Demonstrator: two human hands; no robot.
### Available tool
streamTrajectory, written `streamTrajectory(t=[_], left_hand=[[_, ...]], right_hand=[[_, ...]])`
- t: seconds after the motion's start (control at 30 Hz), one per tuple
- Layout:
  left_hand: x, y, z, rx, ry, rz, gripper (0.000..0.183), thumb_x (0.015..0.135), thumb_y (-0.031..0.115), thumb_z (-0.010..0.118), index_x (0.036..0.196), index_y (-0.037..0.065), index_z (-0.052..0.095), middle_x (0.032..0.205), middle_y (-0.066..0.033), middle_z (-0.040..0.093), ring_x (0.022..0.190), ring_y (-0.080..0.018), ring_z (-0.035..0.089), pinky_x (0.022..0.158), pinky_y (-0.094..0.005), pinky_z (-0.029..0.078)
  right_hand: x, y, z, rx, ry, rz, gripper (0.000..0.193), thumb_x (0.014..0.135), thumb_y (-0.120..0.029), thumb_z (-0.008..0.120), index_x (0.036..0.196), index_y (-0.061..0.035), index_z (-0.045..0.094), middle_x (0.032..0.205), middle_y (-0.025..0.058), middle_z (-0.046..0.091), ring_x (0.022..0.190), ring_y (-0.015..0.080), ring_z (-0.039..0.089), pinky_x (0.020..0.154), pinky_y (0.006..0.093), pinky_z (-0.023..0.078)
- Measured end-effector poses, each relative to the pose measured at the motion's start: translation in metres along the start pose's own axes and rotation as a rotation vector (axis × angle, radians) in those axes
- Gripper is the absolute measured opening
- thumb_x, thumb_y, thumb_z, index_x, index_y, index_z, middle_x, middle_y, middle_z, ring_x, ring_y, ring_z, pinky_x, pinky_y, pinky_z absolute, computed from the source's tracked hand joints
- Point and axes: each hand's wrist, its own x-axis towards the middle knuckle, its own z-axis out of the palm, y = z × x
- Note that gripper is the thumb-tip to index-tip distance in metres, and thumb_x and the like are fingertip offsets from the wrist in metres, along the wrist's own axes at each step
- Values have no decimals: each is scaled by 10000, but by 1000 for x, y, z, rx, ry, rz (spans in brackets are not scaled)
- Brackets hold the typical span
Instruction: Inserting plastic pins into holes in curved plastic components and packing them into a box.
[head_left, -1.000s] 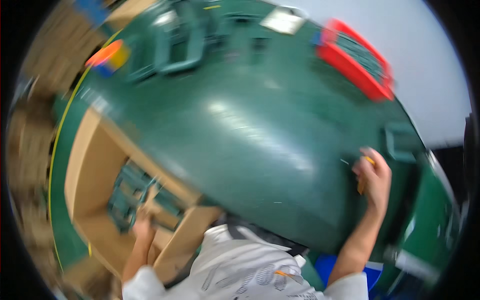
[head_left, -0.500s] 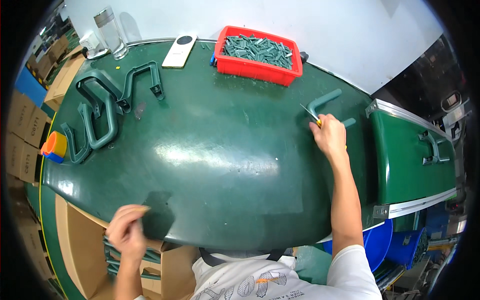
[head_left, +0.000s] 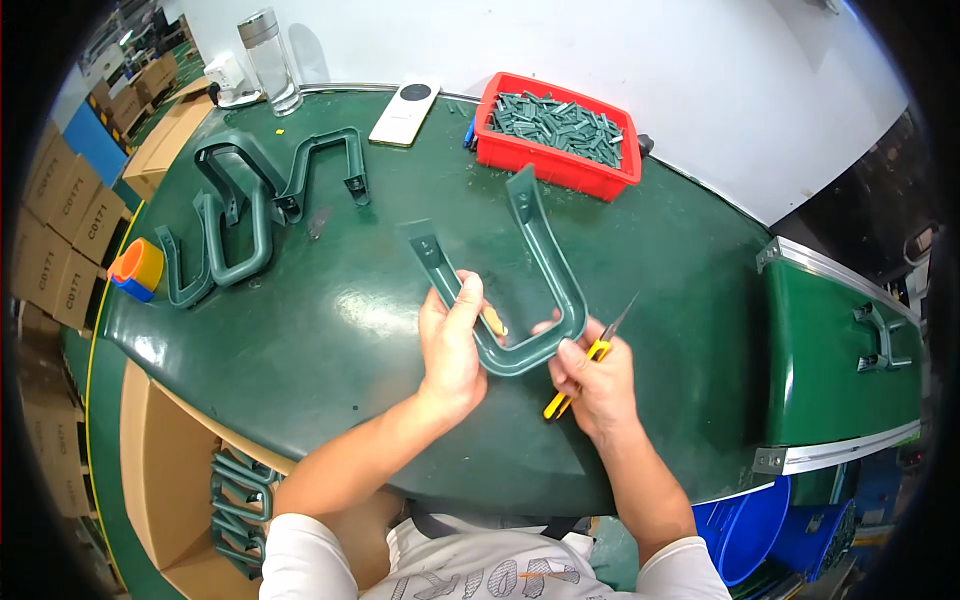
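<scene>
A green U-shaped plastic handle (head_left: 532, 354) is held up over the table with its two ends pointing away from me. My left hand (head_left: 452, 345) grips its left arm, thumb in front. One finger of that hand has a tan covering on its tip, partly hidden behind the handle. My right hand (head_left: 597, 383) pinches the right-hand bend of the handle. Also in the right hand is a pair of snips (head_left: 600, 349) with yellow grips, its pointed blades angled up and right.
Several green handles (head_left: 262, 235) lie at the table's left, near an orange tape roll (head_left: 142, 262). A red bin (head_left: 560, 175) of small green pieces, a phone (head_left: 405, 115) and a glass bottle (head_left: 270, 70) stand at the back. Below left, an open carton (head_left: 155, 480) holds more handles.
The handle that lay at the right of the table is now lifted to the middle. My left hand has come up from the front left edge and grips it. The snips remain in my right hand.
</scene>
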Motion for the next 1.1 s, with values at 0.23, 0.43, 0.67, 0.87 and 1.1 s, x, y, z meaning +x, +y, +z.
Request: streamTrajectory(t=[0.23,0.43,0.67,0.87,1.1], left_hand=[[10,13,-18,60,-87,28,149,921,216,543,1003,99,503,567,-30,491,480,-118,458,427,-244,371],[10,8,-26,111,45,148,160,918,219,550,992,85,504,606,-16,495,489,-106,468,424,-239,379],[-5,-3,-20,124,89,351,142,913,164,562,988,64,493,693,-12,505,559,-84,480,460,-233,399],[-11,7,-17,151,58,448,125,924,134,539,1000,47,492,736,-2,493,667,-70,459,621,-221,388],[-10,9,-15,197,70,497,134,923,132,544,1004,45,482,776,3,486,667,-59,448,588,-217,387]], right_hand=[[16,0,-21,-113,41,73,432,830,-190,698,1165,40,551,695,54,593,524,71,479,450,207,358],[13,8,7,-494,48,-83,417,812,-187,716,1117,58,573,663,-1,539,534,53,477,469,201,377],[24,26,17,-832,252,-210,335,849,-196,651,1052,66,604,547,19,491,517,56,472,512,254,425],[22,22,39,-665,260,-158,338,883,-120,604,1136,92,530,818,84,657,500,65,505,456,219,415],[20,24,41,-624,277,-251,349,885,-144,612,1136,90,547,676,34,577,510,70,520,482,228,427]])
